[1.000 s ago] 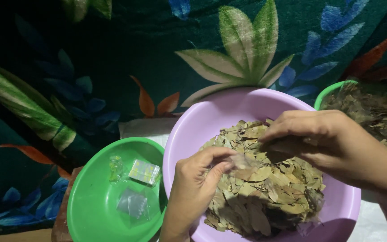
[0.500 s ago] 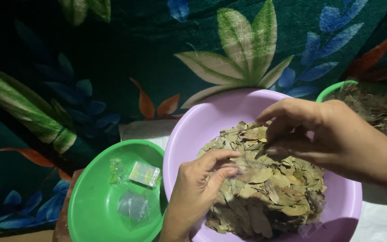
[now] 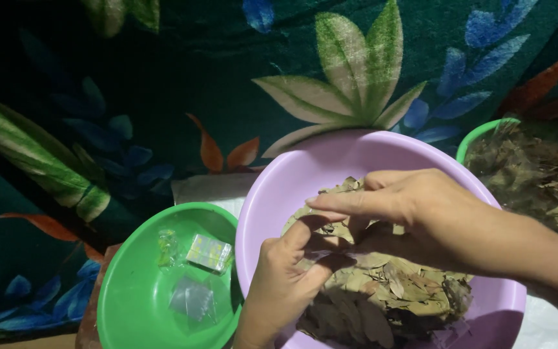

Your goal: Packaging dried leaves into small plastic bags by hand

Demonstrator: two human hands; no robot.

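View: we look down from the head camera; light is dim, detail in the shadowed parts is poor.

Left hand (image 3: pixel 283 284): at the near-left rim of the round lilac plastic basin (image 3: pixel 272 187), thumb and forefinger raised and pinched narrow at the edge of the leaf pile. We think something thin and clear sits between them, but we cannot tell for certain.

Right hand (image 3: pixel 398 207): reaches across the basin from the right, fingers (image 3: pixel 337 203) stretched leftward and close together, lying flat over the pile and just above the left thumb. Whether it grips any leaves underneath, we cannot tell.

Dried olive-brown leaves (image 3: pixel 389 284): heaped in the lilac basin, filling its middle and right side.

Small green plastic bowl (image 3: pixel 127 284): touching the basin's left side; it holds small clear plastic pouches (image 3: pixel 192 297) and a pale squarish packet (image 3: pixel 208 249).

Second green bowl (image 3: pixel 479 132): far right, also full of dark dried leaves (image 3: pixel 537 174).

Step in hand (judgement): both hands meet over the pile, gathering a pinch of leaves.

Next move calls for (judgement): a firm pinch, and the left fingers steady where the right hand meets them.

Backdrop: dark teal cloth with a large leaf print (image 3: pixel 356 64).
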